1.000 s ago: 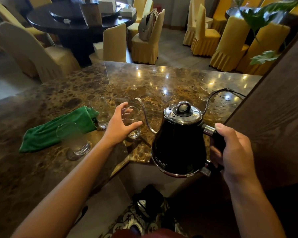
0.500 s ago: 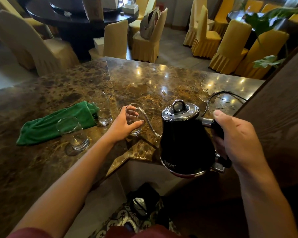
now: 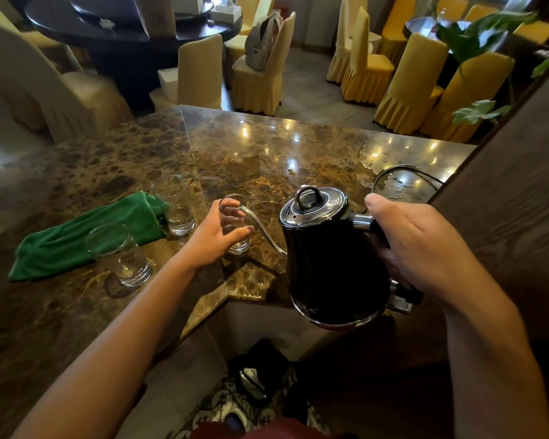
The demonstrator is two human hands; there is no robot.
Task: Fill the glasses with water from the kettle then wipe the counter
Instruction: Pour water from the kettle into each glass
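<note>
The marble counter point(image 3: 298, 147) spreads wide and glossy, its front edge cut into an inward corner. A black kettle point(image 3: 333, 261) is held in the air at that corner, tilted toward the far left, its thin gooseneck spout point(image 3: 260, 226) reaching to the rim of a clear glass point(image 3: 236, 223) standing on the counter just left of the kettle. The right hand point(image 3: 425, 245) grips the kettle's handle from the right side, fingers curled round it, thumb lying along the top, forearm running back toward the body. The left hand point(image 3: 214, 236) wraps the glass, thumb in front and fingers behind, arm stretched across the counter. Farther left of the kettle lies a crumpled green cloth point(image 3: 76, 236), with a second glass point(image 3: 175, 204) at its far end and a third glass point(image 3: 119, 253) in front of it. A black cord point(image 3: 406, 171) loops behind the kettle.
</note>
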